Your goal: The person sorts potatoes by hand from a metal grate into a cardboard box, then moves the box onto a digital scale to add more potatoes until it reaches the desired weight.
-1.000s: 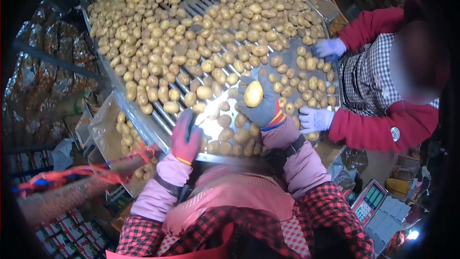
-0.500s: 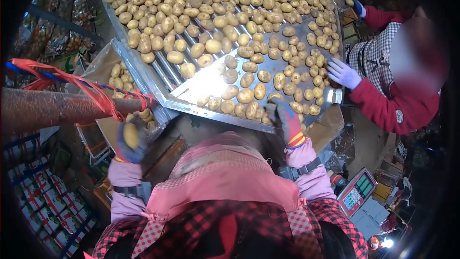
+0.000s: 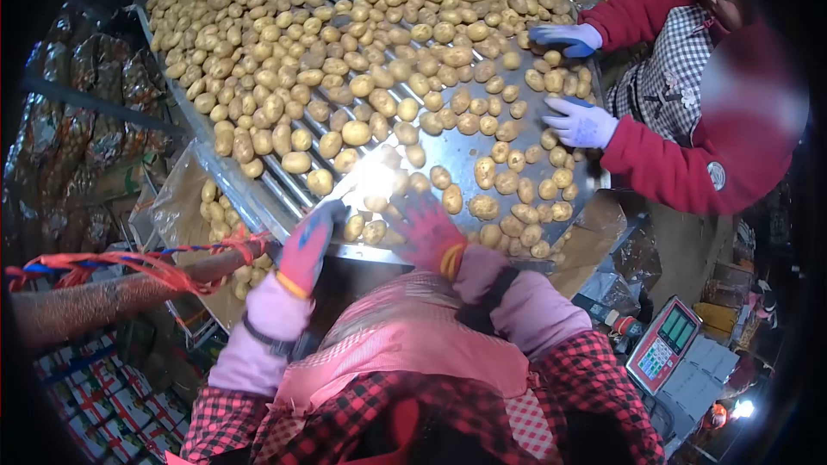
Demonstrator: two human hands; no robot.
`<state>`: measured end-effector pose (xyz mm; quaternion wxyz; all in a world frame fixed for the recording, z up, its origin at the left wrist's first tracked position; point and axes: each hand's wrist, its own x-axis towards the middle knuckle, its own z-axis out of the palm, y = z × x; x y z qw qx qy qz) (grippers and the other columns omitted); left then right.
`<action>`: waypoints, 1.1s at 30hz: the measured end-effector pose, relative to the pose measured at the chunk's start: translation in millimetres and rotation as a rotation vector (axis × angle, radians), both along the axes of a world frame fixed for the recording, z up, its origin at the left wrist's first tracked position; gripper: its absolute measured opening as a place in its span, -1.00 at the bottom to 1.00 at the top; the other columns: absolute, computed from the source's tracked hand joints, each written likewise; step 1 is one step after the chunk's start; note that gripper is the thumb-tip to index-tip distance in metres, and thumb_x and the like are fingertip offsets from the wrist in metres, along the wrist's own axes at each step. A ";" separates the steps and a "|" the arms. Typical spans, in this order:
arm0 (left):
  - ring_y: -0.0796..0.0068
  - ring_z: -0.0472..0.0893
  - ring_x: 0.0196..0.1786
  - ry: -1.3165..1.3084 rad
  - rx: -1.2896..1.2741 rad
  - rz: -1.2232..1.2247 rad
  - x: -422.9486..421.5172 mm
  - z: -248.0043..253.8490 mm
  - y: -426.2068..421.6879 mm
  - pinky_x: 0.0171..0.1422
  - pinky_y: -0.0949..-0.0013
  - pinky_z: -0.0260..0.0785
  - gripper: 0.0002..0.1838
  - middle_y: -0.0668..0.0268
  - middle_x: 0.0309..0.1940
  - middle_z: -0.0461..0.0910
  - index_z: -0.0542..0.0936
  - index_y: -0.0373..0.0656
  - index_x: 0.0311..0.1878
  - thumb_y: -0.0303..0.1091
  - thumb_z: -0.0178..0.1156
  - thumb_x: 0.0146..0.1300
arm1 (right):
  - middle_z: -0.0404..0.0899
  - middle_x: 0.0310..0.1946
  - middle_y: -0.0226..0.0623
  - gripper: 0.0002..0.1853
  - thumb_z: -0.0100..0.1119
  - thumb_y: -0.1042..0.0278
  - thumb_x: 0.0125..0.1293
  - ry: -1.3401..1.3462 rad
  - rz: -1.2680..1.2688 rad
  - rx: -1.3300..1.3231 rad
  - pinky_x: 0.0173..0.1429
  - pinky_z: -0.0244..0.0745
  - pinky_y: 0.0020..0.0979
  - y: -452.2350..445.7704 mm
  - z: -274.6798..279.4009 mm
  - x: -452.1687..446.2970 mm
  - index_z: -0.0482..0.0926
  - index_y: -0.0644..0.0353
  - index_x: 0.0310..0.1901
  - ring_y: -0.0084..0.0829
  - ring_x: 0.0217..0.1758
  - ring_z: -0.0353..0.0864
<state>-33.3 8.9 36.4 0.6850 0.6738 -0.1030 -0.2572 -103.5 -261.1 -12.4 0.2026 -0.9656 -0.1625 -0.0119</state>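
Many potatoes [image 3: 258,60] cover a metal sorting table with roller bars [image 3: 284,182] and a smooth plate [image 3: 448,151]. My left hand [image 3: 312,245], in a red and grey glove, is at the table's front edge beside the bars, its fingers stretched forward and no potato visible in it. To its right, my right hand [image 3: 426,232], gloved alike, lies spread over the front of the plate, close to several potatoes. Its palm side is hidden. A bright glare covers the plate between and above my hands.
At the right, a co-worker in red sleeves [image 3: 663,164] has two gloved hands [image 3: 581,123] among the potatoes. A pole with red twine [image 3: 129,293] juts in from the left. A bagged box of potatoes [image 3: 215,215] stands left; a red scale [image 3: 663,344] stands lower right.
My left hand has come up from beside the pole to the table's edge, and the potato it held is gone. My right hand has moved left along the plate. Both co-worker's hands are now over the potatoes.
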 end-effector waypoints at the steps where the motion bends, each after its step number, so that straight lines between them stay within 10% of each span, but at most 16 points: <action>1: 0.20 0.53 0.34 -0.177 0.146 0.109 19.0 -3.9 -21.9 0.43 0.25 0.34 -0.47 0.06 0.25 0.57 0.48 -0.32 0.37 -0.08 0.05 0.57 | 0.26 0.47 0.11 -0.26 0.24 -0.11 0.29 0.043 0.057 0.014 0.60 0.06 0.14 -11.6 8.3 -9.6 0.39 -0.01 0.46 0.12 0.56 0.20; 6: -0.35 0.21 0.50 -0.801 1.206 0.119 93.9 -42.8 -83.9 0.58 -0.22 -0.03 -0.20 -0.18 0.40 0.35 0.40 -0.11 0.47 0.16 0.26 0.27 | 0.32 0.44 0.11 -0.19 0.23 -0.16 0.27 -0.033 -0.367 -0.125 0.60 0.06 0.14 -74.7 -13.5 -17.7 0.32 -0.12 0.53 0.11 0.56 0.20; 13: -0.22 0.43 0.30 -0.976 0.634 -0.255 19.4 -11.8 -72.1 0.45 -0.20 0.19 -0.40 -0.05 0.21 0.51 0.58 -0.20 0.22 -0.12 0.37 0.13 | 0.12 0.57 0.10 -0.05 0.41 -0.19 0.15 -0.035 -0.669 -0.239 0.59 0.06 0.17 -166.7 -11.5 31.0 0.30 0.02 0.52 0.19 0.60 0.12; 18: -0.24 0.37 0.37 -0.965 1.018 0.185 39.0 -31.2 -18.5 0.52 -0.23 0.12 -0.38 -0.07 0.31 0.44 0.50 -0.25 0.34 -0.26 0.29 0.19 | 0.28 0.49 -0.07 -0.18 0.43 -0.20 0.10 -0.241 -0.504 -0.204 0.51 0.22 0.16 -162.3 24.0 218.7 0.43 -0.34 0.45 0.10 0.53 0.25; 22: -0.21 0.38 0.38 -0.884 1.062 0.135 44.9 -28.5 -15.4 0.53 -0.23 0.11 -0.39 -0.10 0.31 0.45 0.49 -0.29 0.33 -0.25 0.29 0.22 | 0.18 0.59 -0.18 -0.23 0.29 -0.25 0.19 0.447 -0.188 -0.354 0.58 0.19 -0.02 -146.8 54.2 283.4 0.39 -0.40 0.47 -0.03 0.58 0.24; 33: -0.17 0.48 0.30 -0.931 1.009 0.212 44.4 -33.2 -6.6 0.47 -0.17 0.26 -0.40 -0.12 0.22 0.49 0.51 -0.28 0.32 -0.32 0.30 0.19 | 0.73 0.07 -0.15 -0.50 0.39 0.16 0.30 0.323 -0.460 0.742 0.24 0.54 -0.29 -174.6 45.0 144.9 0.64 0.18 0.22 -0.28 0.11 0.69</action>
